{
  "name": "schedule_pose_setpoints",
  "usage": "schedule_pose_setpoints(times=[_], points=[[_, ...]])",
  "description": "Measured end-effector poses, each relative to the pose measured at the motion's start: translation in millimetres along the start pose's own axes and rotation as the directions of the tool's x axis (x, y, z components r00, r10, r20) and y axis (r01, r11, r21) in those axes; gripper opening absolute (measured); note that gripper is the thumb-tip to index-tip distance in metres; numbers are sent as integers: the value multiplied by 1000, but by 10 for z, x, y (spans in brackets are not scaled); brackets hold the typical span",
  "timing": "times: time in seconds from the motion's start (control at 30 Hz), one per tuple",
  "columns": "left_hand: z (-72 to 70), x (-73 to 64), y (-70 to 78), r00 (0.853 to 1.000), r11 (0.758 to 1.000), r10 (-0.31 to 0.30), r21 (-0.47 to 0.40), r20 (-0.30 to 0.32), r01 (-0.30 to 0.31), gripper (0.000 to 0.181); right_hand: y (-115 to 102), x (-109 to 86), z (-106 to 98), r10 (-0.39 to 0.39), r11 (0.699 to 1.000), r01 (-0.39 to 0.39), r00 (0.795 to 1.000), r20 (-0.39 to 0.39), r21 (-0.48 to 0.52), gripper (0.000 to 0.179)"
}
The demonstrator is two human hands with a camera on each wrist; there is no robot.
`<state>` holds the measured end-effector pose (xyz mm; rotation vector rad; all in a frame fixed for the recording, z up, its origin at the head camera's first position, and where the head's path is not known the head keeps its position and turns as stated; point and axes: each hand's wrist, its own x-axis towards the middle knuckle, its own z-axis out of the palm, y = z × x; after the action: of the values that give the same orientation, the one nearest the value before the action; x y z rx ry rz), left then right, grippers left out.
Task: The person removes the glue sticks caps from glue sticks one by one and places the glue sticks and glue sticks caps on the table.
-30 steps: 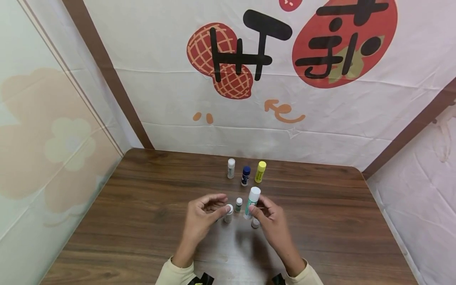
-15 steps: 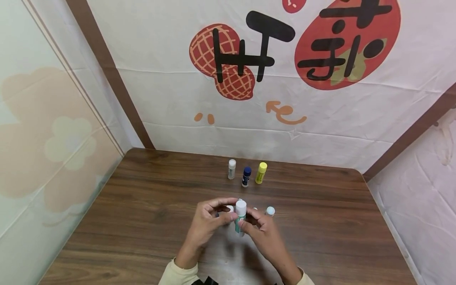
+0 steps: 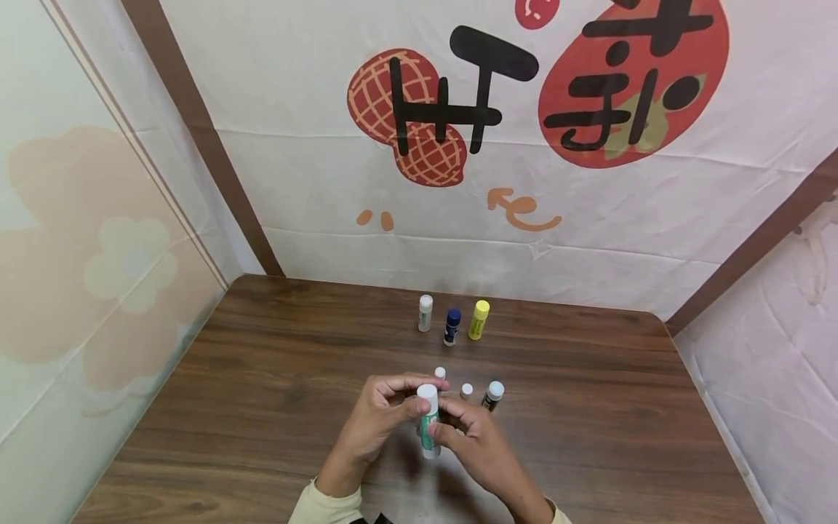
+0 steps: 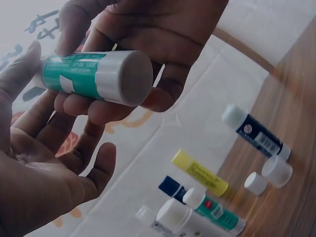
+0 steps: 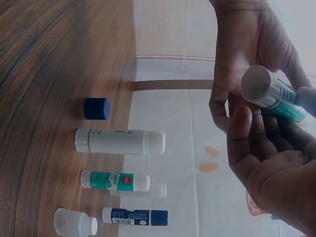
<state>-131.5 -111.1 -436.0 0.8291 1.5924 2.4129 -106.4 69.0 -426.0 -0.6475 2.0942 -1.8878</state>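
Note:
Above the table, a large glue stick (image 3: pixel 429 426) with a green label and white cap is held between both hands, tilted slightly. My left hand (image 3: pixel 374 415) pinches its white cap end between thumb and fingers. Lower down, my right hand (image 3: pixel 476 442) grips the labelled body, thumb in front and fingers behind. In the left wrist view the flat grey-white base of the glue stick (image 4: pixel 136 78) faces the camera. Just beyond the hands stand a smaller green-labelled glue stick (image 4: pixel 217 212), a short white piece (image 3: pixel 467 391) and a navy glue stick (image 3: pixel 492 395) with a pale top.
Farther back on the wooden table (image 3: pixel 275 349) stand a white glue stick (image 3: pixel 425 313), a navy-capped one (image 3: pixel 452 327) and a yellow one (image 3: pixel 479 320). A blue cap (image 5: pixel 96 108) and a white glue stick (image 5: pixel 118 141) show in the right wrist view. A printed cloth hangs behind.
The right hand has carried the large glue stick left and nearer the body. The left hand, earlier apart from it beside a white-topped stick, now pinches its cap.

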Motion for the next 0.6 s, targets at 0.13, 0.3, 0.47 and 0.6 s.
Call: schedule_pose_setpoints(times=[0.13, 0.3, 0.47, 0.6], points=[[2, -5, -24, 1000, 998, 2, -57, 8, -2, 31, 20, -5, -1, -16, 1000, 15, 1000, 26, 26, 20], [5, -22, -50, 1000, 988, -2, -154, 28, 6, 21, 39, -21, -5, -59, 992, 52, 996, 59, 119, 22], [-3, -42, -62, 996, 967, 10, -253, 87, 12, 21, 31, -40, 2, -115, 972, 91, 988, 101, 217, 24], [-13, -47, -40, 995, 965, 4, -262, 99, 22, 20, 15, -48, 2, -107, 970, 77, 987, 118, 228, 27]])
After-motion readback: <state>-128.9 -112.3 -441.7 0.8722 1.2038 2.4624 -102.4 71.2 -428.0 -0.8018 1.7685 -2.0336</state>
